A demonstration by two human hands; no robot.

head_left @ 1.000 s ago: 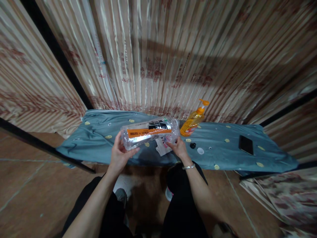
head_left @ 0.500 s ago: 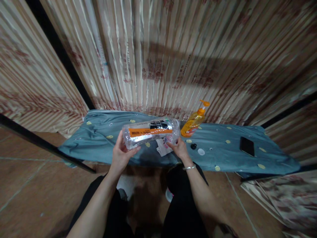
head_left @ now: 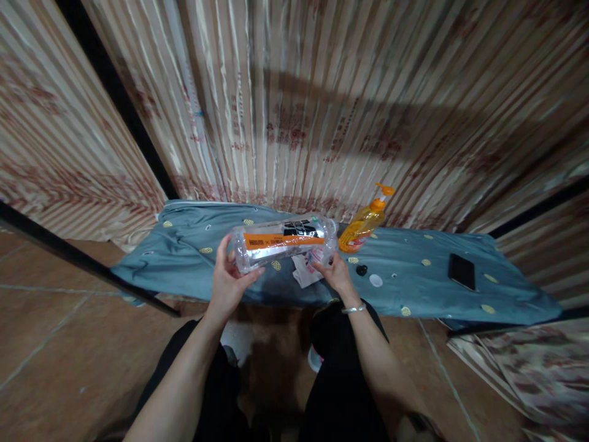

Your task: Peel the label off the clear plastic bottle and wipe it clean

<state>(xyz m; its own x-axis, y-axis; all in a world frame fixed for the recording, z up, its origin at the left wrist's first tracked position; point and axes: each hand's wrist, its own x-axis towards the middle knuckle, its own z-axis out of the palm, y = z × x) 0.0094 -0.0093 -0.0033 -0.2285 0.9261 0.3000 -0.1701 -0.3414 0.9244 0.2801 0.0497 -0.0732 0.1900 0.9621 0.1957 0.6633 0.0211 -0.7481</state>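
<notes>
A clear plastic bottle (head_left: pixel 280 242) with an orange, silver and black label lies sideways between my hands. My left hand (head_left: pixel 230 276) grips its base end. At the neck end, my right hand (head_left: pixel 335 270) holds it, with a bracelet on the wrist. Below the bottle, partly hidden by it, is a crumpled white wrapper (head_left: pixel 305 274). An orange pump bottle (head_left: pixel 363 227) stands just right of the neck. Near my right hand lie a small black cap (head_left: pixel 361 270) and a white disc (head_left: pixel 376 280).
Everything rests on a long surface covered by a teal cloth (head_left: pixel 432 294) with yellow prints. A dark phone (head_left: pixel 461 271) lies at the right. Striped curtains (head_left: pixel 294 110) hang behind, and black poles (head_left: pixel 124 116) slant down at the sides.
The view has shifted slightly, so things appear a little further right. Both hands keep their hold on the clear bottle, which looks nearly unchanged in tilt.
</notes>
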